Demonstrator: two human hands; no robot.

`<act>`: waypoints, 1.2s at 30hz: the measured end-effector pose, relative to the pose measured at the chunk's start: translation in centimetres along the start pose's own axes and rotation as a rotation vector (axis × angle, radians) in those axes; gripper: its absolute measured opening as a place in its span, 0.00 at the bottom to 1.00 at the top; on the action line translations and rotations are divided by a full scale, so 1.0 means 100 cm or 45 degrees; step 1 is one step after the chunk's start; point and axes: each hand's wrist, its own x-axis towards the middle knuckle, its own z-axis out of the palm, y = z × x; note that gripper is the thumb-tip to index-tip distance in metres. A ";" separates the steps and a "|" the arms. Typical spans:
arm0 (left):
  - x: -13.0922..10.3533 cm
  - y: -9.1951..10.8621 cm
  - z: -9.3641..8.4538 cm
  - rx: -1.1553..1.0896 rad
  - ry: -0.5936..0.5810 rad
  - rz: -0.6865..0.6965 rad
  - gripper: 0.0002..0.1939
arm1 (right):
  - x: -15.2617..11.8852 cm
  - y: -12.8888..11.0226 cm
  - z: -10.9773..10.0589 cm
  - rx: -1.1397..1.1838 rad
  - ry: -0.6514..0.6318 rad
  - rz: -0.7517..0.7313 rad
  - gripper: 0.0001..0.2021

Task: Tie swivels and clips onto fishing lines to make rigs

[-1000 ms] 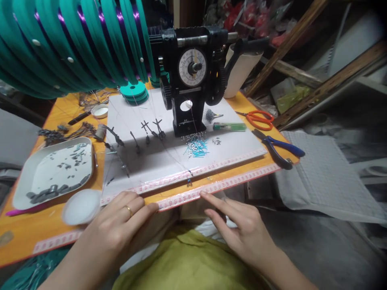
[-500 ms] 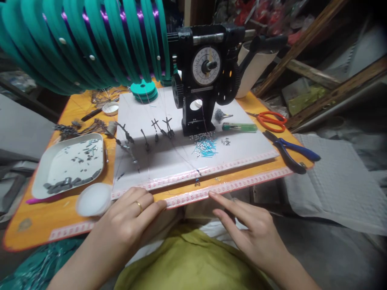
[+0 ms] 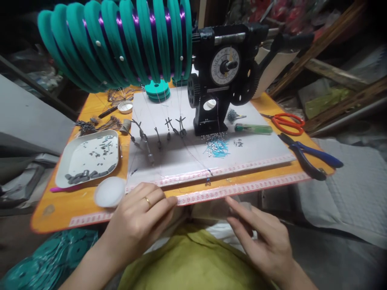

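My left hand (image 3: 142, 213), a ring on one finger, rests on the table's front edge. Its fingers are curled and pressed together, with the index tip at the printed tape measure (image 3: 208, 195); whatever is beneath them is hidden. My right hand (image 3: 263, 235) is just in front of the same edge, index finger stretched out and thumb apart from it. Between the hands, a small dark beaded piece (image 3: 208, 181) hangs on a thread at the white board's front edge (image 3: 254, 164). Blue and white pins (image 3: 218, 148) lie in a heap behind it.
A black geared stand (image 3: 211, 117) with a dial carries green spools (image 3: 121, 44) of purple thread. Grey bits fill part of a white tray (image 3: 65, 163) at left, near a white lid (image 3: 110, 192). Orange scissors (image 3: 288, 123) and blue-handled pliers (image 3: 314, 155) lie at right.
The view has swung left, so everything sits further right in the picture. My right index fingertip has drawn slightly back from the tape measure. My left hand stays at the edge.
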 end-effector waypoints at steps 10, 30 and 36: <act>-0.012 0.028 0.018 -0.205 0.444 -0.332 0.12 | 0.035 -0.042 0.036 -0.009 -0.011 -0.156 0.13; -0.018 0.060 0.040 -1.455 0.715 -0.998 0.09 | 0.038 -0.058 0.041 0.218 0.051 -0.001 0.07; -0.023 0.062 0.044 -1.228 0.773 -0.959 0.12 | 0.039 -0.059 0.042 0.183 0.018 -0.017 0.06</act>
